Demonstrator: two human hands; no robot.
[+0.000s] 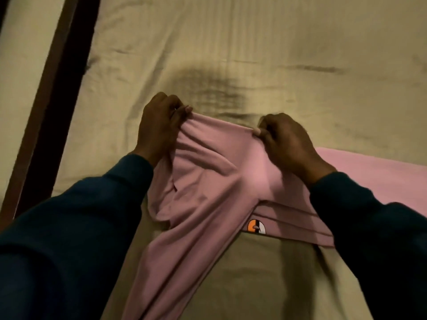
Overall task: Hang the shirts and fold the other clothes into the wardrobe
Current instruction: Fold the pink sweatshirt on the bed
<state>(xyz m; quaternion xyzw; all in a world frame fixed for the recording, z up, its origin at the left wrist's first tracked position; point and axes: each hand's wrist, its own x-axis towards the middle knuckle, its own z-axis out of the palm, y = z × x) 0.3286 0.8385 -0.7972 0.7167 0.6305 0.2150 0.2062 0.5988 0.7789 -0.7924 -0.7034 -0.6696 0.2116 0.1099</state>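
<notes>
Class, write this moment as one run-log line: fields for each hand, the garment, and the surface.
left hand: grips pink garment edge | right hand: pinches same edge | garment: partly lifted, rest on bed sheet | stage: folding

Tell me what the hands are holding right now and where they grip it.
Both hold the pink cotton garment: the left hand and right hand each pinch its upper edge, one at each end.
</notes>
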